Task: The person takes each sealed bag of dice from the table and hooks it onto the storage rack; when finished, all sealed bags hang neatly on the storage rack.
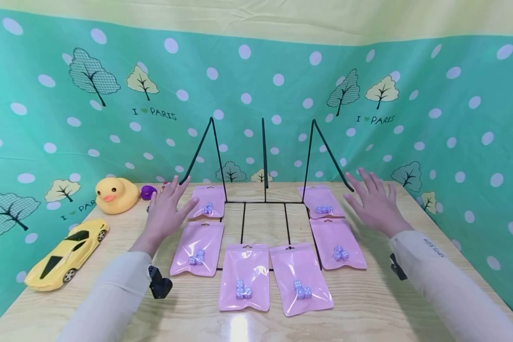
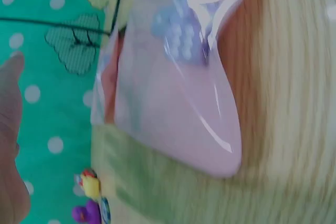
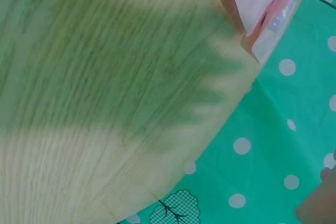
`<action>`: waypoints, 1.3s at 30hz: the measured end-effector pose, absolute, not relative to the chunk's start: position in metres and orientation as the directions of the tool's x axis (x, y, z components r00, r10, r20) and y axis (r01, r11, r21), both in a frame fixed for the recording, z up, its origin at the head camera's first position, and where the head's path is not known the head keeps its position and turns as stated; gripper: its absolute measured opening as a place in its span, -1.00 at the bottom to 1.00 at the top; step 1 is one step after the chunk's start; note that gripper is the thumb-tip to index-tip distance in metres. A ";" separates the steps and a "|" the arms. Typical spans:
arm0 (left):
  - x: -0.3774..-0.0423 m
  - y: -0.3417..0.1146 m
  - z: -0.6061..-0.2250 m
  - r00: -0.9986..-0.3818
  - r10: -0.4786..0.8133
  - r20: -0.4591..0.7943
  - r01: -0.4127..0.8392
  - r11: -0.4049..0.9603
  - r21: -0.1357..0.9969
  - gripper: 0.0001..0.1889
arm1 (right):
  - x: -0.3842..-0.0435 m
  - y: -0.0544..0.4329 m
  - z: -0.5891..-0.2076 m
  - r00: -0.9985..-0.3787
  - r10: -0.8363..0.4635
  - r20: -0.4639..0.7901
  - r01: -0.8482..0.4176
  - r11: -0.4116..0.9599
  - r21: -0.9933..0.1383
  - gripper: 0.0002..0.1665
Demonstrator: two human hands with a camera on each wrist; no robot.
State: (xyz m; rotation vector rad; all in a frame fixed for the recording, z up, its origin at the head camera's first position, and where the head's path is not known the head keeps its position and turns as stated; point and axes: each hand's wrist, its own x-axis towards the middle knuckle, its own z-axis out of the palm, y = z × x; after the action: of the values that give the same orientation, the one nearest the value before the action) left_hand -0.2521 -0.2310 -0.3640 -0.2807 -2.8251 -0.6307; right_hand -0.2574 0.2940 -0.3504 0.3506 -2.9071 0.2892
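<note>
Both hands hover over the table with spread, fairly straight fingers and nothing in them. The left hand [image 1: 166, 211] is by the end of the left prong of a black wire rack [image 1: 264, 152]; the right hand [image 1: 376, 204] is near the right prong's end. Whether either touches the wire I cannot tell. Several pink zip bags with lilac dice lie around the rack's base: front-left bag [image 1: 243, 263], front-right bag [image 1: 297, 268], left bag [image 1: 198, 240], right bag [image 1: 335, 232], and two farther back. The left wrist view shows a bag [image 2: 168, 108] close up.
On the left of the wooden table [image 1: 196, 323] are a yellow toy car [image 1: 70, 254], a yellow rubber duck [image 1: 117, 194] and a small purple toy [image 1: 147, 192]. A green dotted cloth [image 1: 278, 66] hangs behind and along both sides.
</note>
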 end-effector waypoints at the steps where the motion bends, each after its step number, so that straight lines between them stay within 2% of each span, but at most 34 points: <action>1: -0.252 -0.228 -0.363 -0.953 0.135 0.270 0.239 0.882 0.405 -0.22 | -0.258 0.294 -0.349 -0.948 -0.218 0.233 -0.260 0.951 -0.168 -0.19; 6: -0.255 -0.212 -0.360 -0.956 0.111 0.273 0.238 0.837 0.493 -0.24 | -0.260 0.294 -0.345 -0.922 -0.232 0.309 -0.295 0.939 -0.175 -0.23; 11: -0.259 -0.198 -0.358 -0.962 0.058 0.265 0.214 0.766 0.607 -0.30 | -0.265 0.290 -0.339 -0.921 -0.198 0.334 -0.296 0.914 -0.276 -0.29; 21: -0.274 -0.175 -0.356 -0.968 -0.030 0.249 0.174 0.634 0.754 -0.40 | -0.274 0.283 -0.330 -0.960 -0.079 0.268 -0.214 0.827 -0.521 -0.22; 31: -0.290 -0.161 -0.360 -0.963 -0.103 0.250 0.161 0.525 0.836 -0.49 | -0.284 0.276 -0.331 -0.987 0.031 0.157 -0.101 0.642 -0.760 -0.28; 39: -0.300 -0.154 -0.360 -0.962 -0.147 0.232 0.142 0.455 0.879 -0.53 | -0.293 0.275 -0.339 -0.995 0.055 0.085 -0.038 0.575 -0.817 -0.35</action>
State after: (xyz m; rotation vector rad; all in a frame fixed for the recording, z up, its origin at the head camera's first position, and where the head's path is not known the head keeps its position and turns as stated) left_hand -0.2997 -0.1537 -0.3598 0.0038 -2.4336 -1.5095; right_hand -0.2929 0.2753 -0.3389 -0.0146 -2.6967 1.4036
